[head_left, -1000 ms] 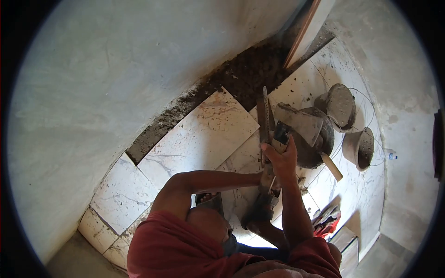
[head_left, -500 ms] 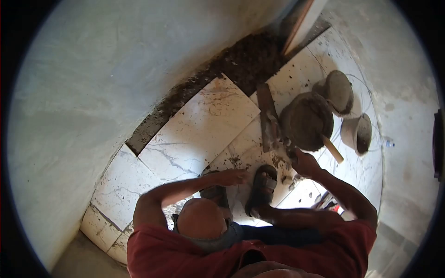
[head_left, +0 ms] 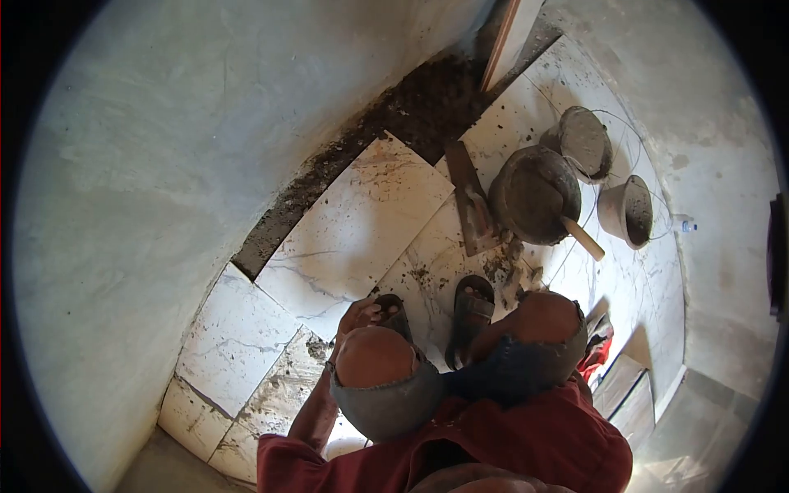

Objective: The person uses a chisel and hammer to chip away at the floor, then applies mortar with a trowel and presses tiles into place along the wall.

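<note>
I am squatting on white marble floor tiles (head_left: 353, 230), with both knees filling the lower middle of the view. My left hand (head_left: 360, 315) is low beside my left sandal (head_left: 396, 311), at the near corner of the large tile; its fingers are curled and I cannot see whether they hold anything. My right hand is hidden behind my right knee (head_left: 538, 324). A mortar-smeared trowel (head_left: 470, 204) lies flat on the tiles ahead, free of both hands. Next to it stands a round pan of mortar (head_left: 532, 195) with a wooden handle (head_left: 582, 238) sticking out.
A strip of dark wet mortar (head_left: 362, 156) runs along the grey wall. Two cement buckets (head_left: 583, 141) (head_left: 628, 210) stand behind the pan, a plastic bottle (head_left: 682, 223) beyond them. A red object (head_left: 598, 345) and stacked tiles (head_left: 625, 394) lie at my right. A board (head_left: 501, 37) leans far ahead.
A second ago both hands held the trowel and another tool up over the pan. The trowel now lies on the tiles, my left hand dropped to my foot, my right hand went out of sight.
</note>
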The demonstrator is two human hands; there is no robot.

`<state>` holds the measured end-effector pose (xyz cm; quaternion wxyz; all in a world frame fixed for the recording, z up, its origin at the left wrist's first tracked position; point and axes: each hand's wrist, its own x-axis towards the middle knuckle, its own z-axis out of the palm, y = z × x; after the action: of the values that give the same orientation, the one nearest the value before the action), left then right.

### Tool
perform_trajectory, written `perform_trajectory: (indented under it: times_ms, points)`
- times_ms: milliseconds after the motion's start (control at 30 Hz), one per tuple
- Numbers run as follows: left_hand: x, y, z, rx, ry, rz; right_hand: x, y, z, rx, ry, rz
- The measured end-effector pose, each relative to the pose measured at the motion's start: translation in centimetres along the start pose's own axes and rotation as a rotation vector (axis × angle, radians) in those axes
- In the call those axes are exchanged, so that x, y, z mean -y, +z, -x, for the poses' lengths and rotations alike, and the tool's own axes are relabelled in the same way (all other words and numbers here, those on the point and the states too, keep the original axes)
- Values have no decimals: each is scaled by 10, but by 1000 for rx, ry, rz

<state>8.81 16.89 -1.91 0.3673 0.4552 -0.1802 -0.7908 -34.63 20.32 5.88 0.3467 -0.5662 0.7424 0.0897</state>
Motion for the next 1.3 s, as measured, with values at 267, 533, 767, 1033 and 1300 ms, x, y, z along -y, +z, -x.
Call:
perform_trajectory:
  times_ms: [267,533,767,1033,1300]
  points:
    - [-47,3,-30,-145,224,-213,4,17,17,-32,22,-40]
    - [-93,-16,-30,-218,317,-302,11,31,23,-34,52,-70]
    - [-89,-41,-33,-303,301,-412,68,3,-54,-166,-272,-221]
    - [8,-73,37,-1028,344,-957,208,-7,-258,-455,-767,-34]
    - [46,-52,44,-1124,159,-525,219,-8,-294,-396,-654,61]
